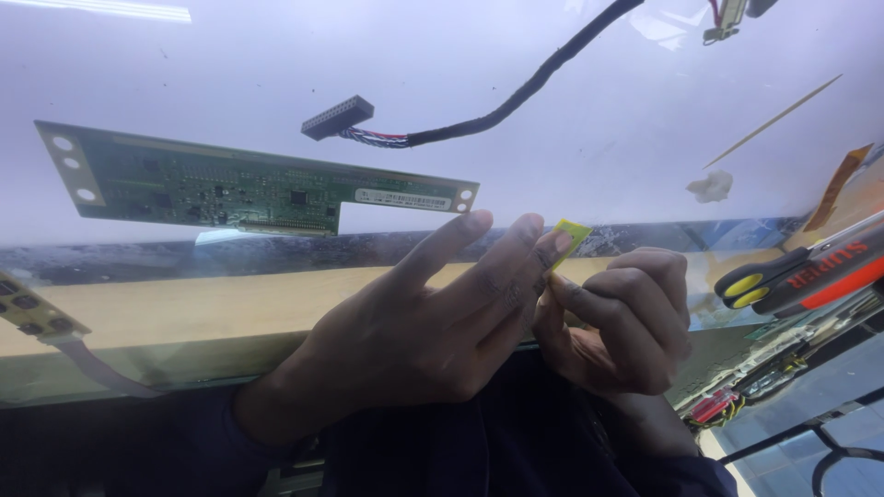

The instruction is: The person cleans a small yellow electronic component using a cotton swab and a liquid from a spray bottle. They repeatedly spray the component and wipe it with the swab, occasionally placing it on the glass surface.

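Left hand: the left hand [424,322] is low in the middle of the view. Its fingers are long and nearly straight, close together, and they point up and to the right. The tips touch a small yellow-green strip [572,237].
Right hand: the right hand [622,317] is just beside the left one, and the two touch. Its fingers are curled in, and the thumb and first finger pinch the bottom of the strip.
Small yellow-green strip: it is a little flat piece. It sticks up between the tips of both hands, just in front of the near edge of the big white panel [552,156].
Big white panel: it lies flat on the desk [184,304] and fills the top half of the view. It is shiny.
Green circuit board [239,189]: long and thin, it lies on the panel, up and left of the hands.
Black cable [516,97]: it runs over the panel from the top, and its dark plug [337,118] lies above the board, not joined to it.
Cutters [801,271]: a tool with black, red and yellow grips lies to the right of the right hand.
Thin stick [773,120]: it lies on the panel, far right.
White scrap [710,186]: a small crumpled bit lies below the stick.
Button strip [32,308]: a yellow piece with dark buttons sits at the left edge, with a flat grey cable.
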